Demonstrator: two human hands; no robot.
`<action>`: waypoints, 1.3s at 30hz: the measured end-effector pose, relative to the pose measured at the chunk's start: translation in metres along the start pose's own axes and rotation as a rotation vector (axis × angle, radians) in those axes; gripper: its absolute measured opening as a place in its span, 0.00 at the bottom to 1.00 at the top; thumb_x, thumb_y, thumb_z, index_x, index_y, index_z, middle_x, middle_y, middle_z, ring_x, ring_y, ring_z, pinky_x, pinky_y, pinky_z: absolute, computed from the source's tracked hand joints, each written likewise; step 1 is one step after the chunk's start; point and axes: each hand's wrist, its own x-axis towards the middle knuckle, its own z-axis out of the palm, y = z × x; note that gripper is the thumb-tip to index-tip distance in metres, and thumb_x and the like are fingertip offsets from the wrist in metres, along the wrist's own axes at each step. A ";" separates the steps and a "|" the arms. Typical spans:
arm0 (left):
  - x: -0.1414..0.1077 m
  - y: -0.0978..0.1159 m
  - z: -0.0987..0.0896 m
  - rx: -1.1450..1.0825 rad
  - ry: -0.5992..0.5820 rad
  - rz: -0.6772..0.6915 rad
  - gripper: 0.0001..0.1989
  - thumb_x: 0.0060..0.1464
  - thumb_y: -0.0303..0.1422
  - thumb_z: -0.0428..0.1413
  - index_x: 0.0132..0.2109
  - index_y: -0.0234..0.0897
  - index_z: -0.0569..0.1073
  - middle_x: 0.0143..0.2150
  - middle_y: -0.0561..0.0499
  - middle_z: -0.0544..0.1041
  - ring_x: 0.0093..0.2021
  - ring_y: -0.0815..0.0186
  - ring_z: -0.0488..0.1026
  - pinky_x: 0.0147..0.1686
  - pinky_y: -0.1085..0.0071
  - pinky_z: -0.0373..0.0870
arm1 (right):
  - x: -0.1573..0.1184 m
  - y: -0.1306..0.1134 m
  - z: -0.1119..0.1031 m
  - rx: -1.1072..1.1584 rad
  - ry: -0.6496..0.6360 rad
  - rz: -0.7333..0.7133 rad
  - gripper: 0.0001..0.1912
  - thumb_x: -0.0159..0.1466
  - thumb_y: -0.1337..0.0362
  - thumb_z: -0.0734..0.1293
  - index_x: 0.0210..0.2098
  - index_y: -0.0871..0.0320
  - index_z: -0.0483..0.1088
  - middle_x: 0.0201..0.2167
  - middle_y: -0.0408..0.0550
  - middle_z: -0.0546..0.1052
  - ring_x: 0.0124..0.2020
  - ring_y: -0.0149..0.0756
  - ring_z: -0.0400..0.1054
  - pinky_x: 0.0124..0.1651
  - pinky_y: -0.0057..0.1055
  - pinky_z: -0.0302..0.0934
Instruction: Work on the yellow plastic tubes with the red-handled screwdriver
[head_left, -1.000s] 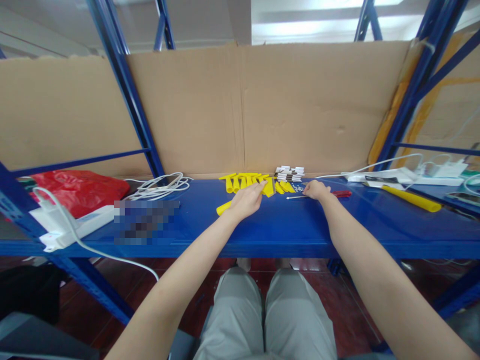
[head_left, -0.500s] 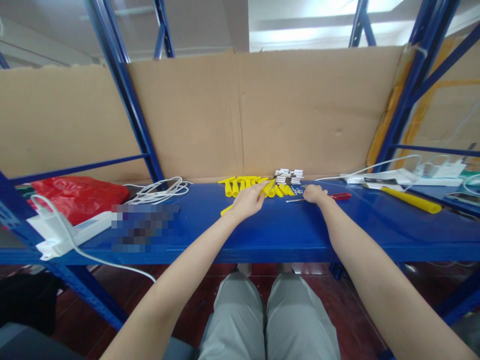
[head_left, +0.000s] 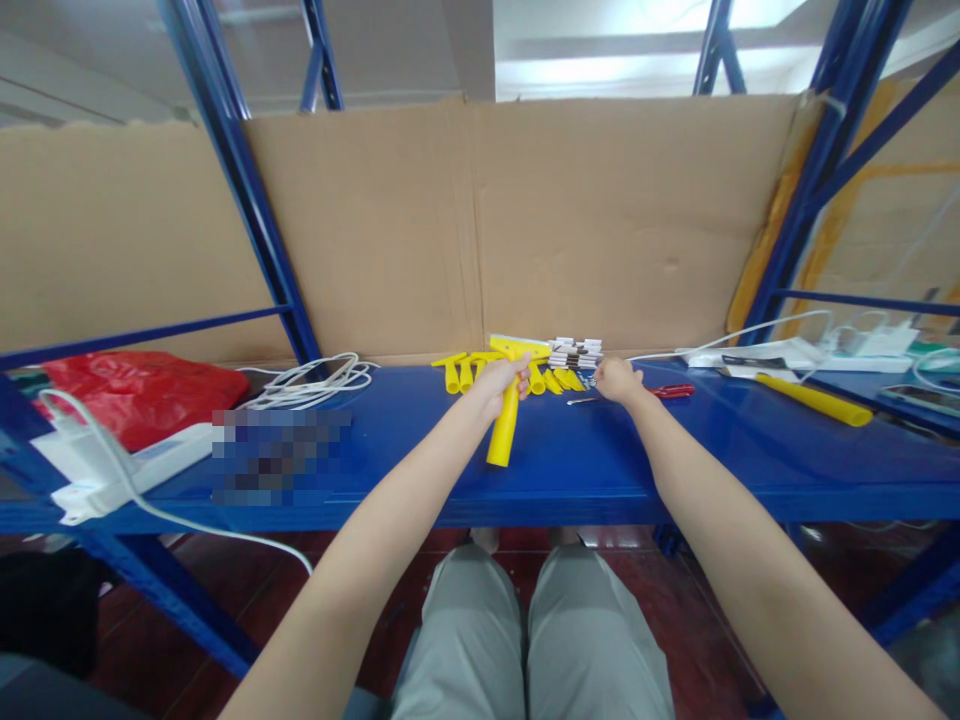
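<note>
My left hand [head_left: 501, 385] is closed around the handle of a yellow T-shaped tool [head_left: 504, 430], whose wide head with a pale edge points away from me. Behind it, several yellow T-shaped pieces [head_left: 451, 376] lie in a row on the blue shelf [head_left: 420, 450]. My right hand [head_left: 618, 380] is closed over the small parts beside the flat yellow pieces [head_left: 568, 380]; what its fingers hold is too small to make out. A stack of white and dark strips [head_left: 576, 352] lies just behind. Near my right wrist rests a red-handled screwdriver [head_left: 673, 391].
Coiled white cable [head_left: 322, 383], a red plastic bag [head_left: 150, 395] and a white power strip [head_left: 172, 455] are at the left. Another yellow-handled tool [head_left: 817, 400] and a second power strip [head_left: 874, 362] lie right. Cardboard [head_left: 615, 220] stands along the back.
The yellow T-shaped tool is now raised in my left hand, which has closed around its handle. My right hand stays over the small parts, its fingers still bent.
</note>
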 end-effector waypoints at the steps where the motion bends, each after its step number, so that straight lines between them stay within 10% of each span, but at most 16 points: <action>1: 0.001 -0.002 -0.002 -0.019 -0.007 -0.047 0.13 0.65 0.26 0.49 0.29 0.37 0.61 0.16 0.61 0.58 0.13 0.78 0.53 0.14 0.80 0.51 | 0.000 -0.002 0.000 0.025 0.025 -0.017 0.15 0.61 0.71 0.60 0.42 0.57 0.75 0.52 0.57 0.74 0.57 0.50 0.63 0.55 0.46 0.60; 17: 0.004 -0.020 -0.029 0.093 -0.075 -0.337 0.11 0.63 0.23 0.48 0.30 0.35 0.64 0.17 0.58 0.61 0.14 0.77 0.56 0.15 0.81 0.54 | -0.008 -0.036 0.002 0.655 -0.080 -0.367 0.05 0.55 0.68 0.61 0.23 0.57 0.65 0.26 0.45 0.73 0.31 0.33 0.66 0.36 0.27 0.60; 39: 0.013 -0.033 -0.027 0.168 -0.085 -0.330 0.10 0.61 0.23 0.51 0.30 0.33 0.66 0.16 0.59 0.62 0.13 0.77 0.57 0.14 0.81 0.54 | -0.017 -0.051 0.010 0.579 -0.269 -0.472 0.04 0.54 0.70 0.66 0.24 0.59 0.72 0.25 0.42 0.74 0.31 0.33 0.67 0.38 0.27 0.58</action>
